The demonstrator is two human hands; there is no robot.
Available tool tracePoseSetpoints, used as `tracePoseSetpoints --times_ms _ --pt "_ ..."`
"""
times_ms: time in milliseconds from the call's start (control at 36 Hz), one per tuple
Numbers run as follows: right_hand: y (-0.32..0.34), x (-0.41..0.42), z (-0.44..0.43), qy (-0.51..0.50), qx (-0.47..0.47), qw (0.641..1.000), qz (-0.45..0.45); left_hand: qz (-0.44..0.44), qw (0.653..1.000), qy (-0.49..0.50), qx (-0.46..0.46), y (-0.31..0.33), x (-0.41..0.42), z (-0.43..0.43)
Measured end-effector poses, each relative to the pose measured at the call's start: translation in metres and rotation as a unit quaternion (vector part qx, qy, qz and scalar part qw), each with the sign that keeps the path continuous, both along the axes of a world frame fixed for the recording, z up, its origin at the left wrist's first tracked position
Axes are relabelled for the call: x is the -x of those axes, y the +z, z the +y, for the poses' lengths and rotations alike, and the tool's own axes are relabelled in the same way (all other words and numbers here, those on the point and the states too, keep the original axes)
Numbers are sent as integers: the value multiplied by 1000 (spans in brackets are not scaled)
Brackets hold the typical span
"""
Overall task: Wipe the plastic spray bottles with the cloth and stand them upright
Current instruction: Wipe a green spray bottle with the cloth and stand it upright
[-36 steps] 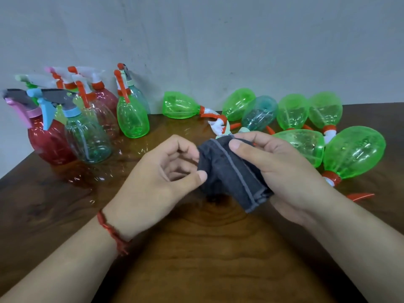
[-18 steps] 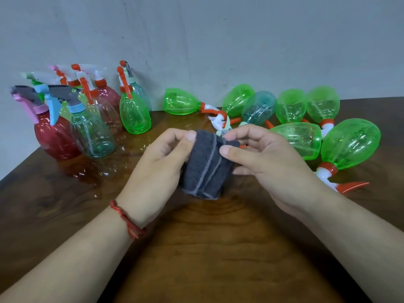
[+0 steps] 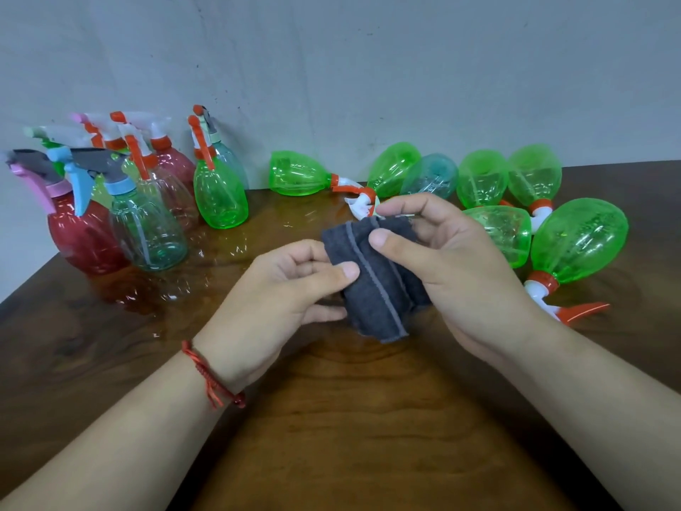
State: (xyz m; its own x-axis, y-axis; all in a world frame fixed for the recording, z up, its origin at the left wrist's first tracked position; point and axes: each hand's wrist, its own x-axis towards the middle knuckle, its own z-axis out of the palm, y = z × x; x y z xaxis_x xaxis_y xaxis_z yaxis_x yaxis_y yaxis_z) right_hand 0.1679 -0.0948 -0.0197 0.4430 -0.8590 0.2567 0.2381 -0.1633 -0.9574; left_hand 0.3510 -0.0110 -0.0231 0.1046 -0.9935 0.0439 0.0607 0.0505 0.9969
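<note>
left hand [image 3: 283, 289] pinches dark grey folded cloth [image 3: 376, 282] | right hand [image 3: 453, 267] pinches its top, likely refolding it into a pad | standing spray bottles [image 3: 147, 215] left on brown wooden worktop [image 3: 350, 418] | lying green bottles [image 3: 578, 241] right, unwiped

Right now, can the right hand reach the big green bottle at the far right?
Probably yes: the green bottle lies uncovered just beside the right hand, though that hand grips the cloth.

soft even light, wide-angle edge distortion
</note>
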Motion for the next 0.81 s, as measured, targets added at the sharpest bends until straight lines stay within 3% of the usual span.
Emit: tracePoseSetpoints --times_ms 194,333,472,694,806 --pt "-10 -2 -1 58 -26 996 57 -52 994 78 60 -4 -8 -3" --pt "-12 -5 0 -5 -12 1000 24 -71 990 103 61 -5 -5 -2" --pt "-13 -3 -3 -56 71 993 71 -125 978 112 121 -6 -2 0" --pt "-15 -8 7 -88 53 993 60 -239 946 155 155 -14 2 1" --pt "-13 -7 11 -110 120 984 78 -174 970 131 112 -11 13 2"
